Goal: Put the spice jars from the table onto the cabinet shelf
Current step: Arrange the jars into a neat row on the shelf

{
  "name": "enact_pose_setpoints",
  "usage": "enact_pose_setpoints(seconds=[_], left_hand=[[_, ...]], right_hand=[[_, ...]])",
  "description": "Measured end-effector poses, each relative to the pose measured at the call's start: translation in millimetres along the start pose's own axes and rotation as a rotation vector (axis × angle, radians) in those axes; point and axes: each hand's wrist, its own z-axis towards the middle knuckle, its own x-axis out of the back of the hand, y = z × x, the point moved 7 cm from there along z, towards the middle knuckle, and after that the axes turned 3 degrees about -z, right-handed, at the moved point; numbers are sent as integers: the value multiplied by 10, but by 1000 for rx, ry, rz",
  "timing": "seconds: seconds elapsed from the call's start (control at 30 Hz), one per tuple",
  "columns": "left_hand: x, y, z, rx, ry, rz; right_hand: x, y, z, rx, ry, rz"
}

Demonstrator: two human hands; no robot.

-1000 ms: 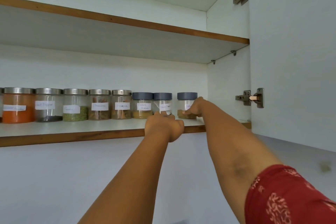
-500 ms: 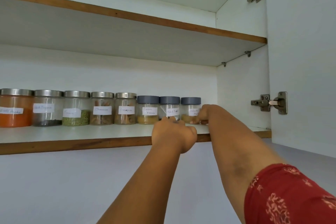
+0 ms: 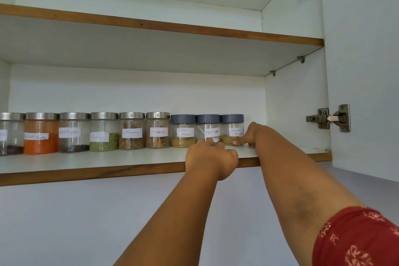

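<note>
Several labelled spice jars stand in a row on the lower cabinet shelf (image 3: 129, 161). The three at the right end have grey lids: garam masala (image 3: 183, 130), black pepper (image 3: 208, 128) and coriander powder (image 3: 232, 128). My left hand (image 3: 210, 157) reaches over the shelf edge, its curled fingers against the foot of the black pepper jar. My right hand (image 3: 248, 136) is at the lower right side of the coriander jar, thumb and fingers on its base. Both jars rest upright on the shelf, and their lower parts are partly hidden by my hands.
Steel-lidded jars, among them cinnamon (image 3: 157, 130), fennel (image 3: 104, 131) and an orange powder (image 3: 41, 134), fill the shelf to the left. The open cabinet door (image 3: 367, 71) hangs at the right on its hinge (image 3: 330, 118). An upper shelf (image 3: 172, 28) runs above. Bare shelf lies right of the coriander jar.
The coriander jar has slid left until it stands against the black pepper jar. Both hands stay at the jars' bases. The view has shifted, showing more of the row on the left.
</note>
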Motion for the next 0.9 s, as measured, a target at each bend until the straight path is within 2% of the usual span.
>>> enact_pose_setpoints(seconds=[0.43,0.7,0.77,0.9], left_hand=[[-21,-17,16,17,-6,-4],[-20,-16,11,24,11,9],[-5,-9,-3,23,14,9],[2,-17,-8,38,10,11]], right_hand=[[-40,-38,-31,56,-62,-81],[-57,-170,-197,40,54,-115],[-89,-230,-355,33,106,-101],[-173,-226,-626,33,97,65]])
